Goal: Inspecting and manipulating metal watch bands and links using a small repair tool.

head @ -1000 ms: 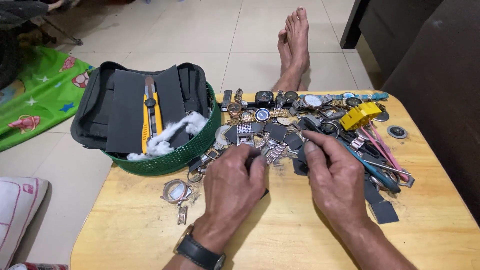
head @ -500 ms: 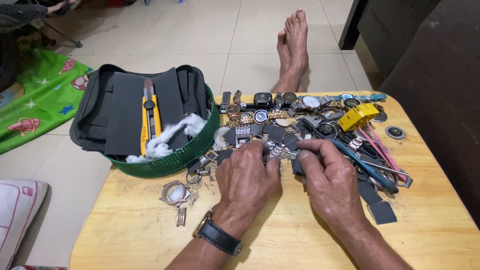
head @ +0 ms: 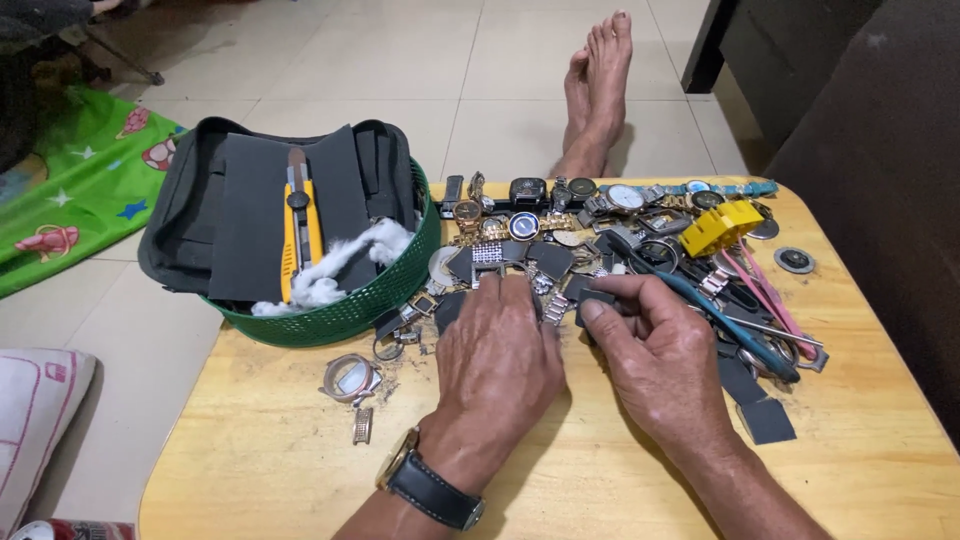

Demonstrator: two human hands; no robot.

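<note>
Low wooden table (head: 300, 470) over a tiled floor, watch bits strewn everywhere. The left hand (head: 505, 350) lies palm-down with fingers curled over something small — can't tell if it's gripping. The right hand (head: 655, 350) pinches a dark foam scrap (head: 597, 297) just right of it, long side running left-right — the green basket (head: 350, 305) sits further left.

Green basket (head: 340, 310) — yellow knife (head: 300, 225), cotton wad (head: 335, 262), pink-handled tools (head: 770, 300)

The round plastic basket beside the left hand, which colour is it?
Green, with a mesh wall; the round plastic basket shows clearly in the head view.
</note>
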